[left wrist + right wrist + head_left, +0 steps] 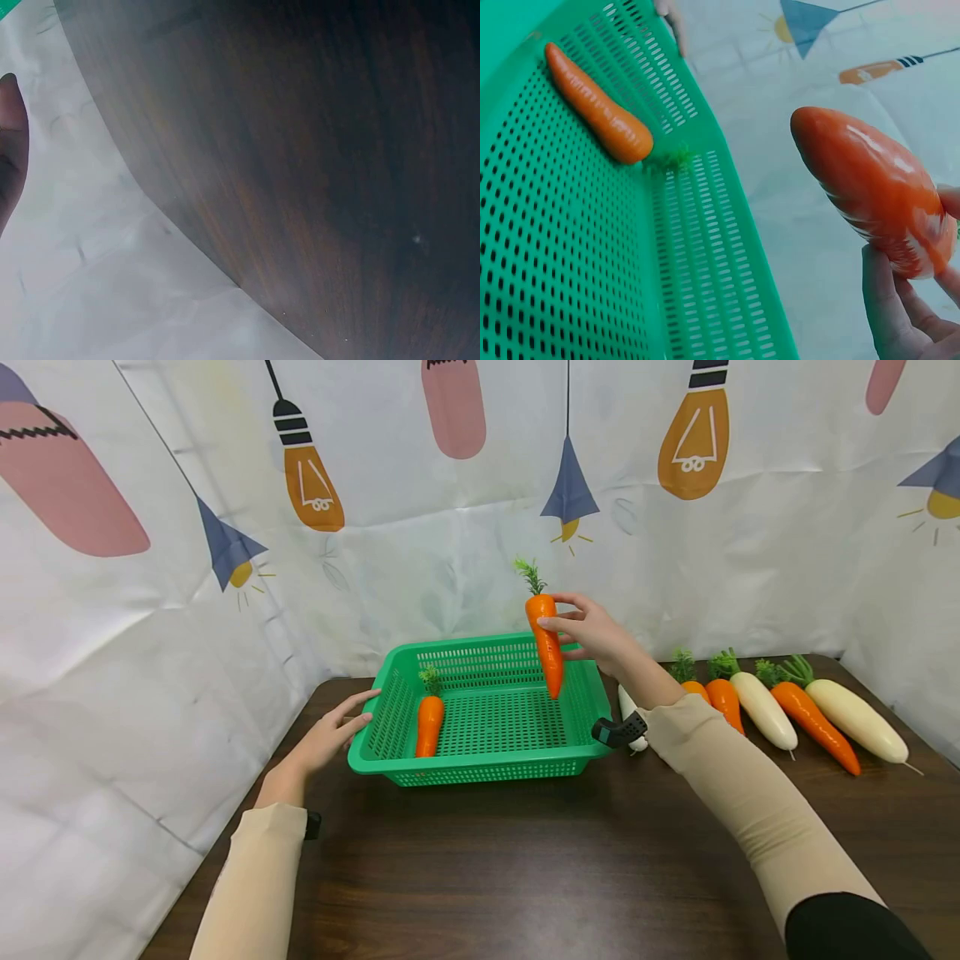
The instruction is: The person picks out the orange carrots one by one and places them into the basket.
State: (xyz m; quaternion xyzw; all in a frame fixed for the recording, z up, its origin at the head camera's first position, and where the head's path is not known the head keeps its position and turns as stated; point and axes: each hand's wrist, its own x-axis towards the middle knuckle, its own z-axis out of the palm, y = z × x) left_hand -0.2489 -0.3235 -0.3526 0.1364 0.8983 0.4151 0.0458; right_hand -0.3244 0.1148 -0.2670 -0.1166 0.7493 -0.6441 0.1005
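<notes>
My right hand [592, 631] pinches an orange carrot [548, 647] near its leafy top, tip pointing down, over the right part of a green plastic basket [480, 760]. In the right wrist view the held carrot [870, 184] shows large, with fingers [889, 300] around its thick end. A second carrot [430, 725] lies inside the basket at the left, green top toward the back wall. My left hand [326, 739] is at the basket's left rim, fingers extended. Only a bit of that hand [9, 146] shows in the left wrist view.
Right of the basket, several carrots [816, 727] and white radishes [858, 720] lie in a row on the dark wooden table [480, 868]. Another white radish [632, 718] lies close by the basket's right side, partly behind my right arm. A printed curtain [465, 552] hangs behind the table.
</notes>
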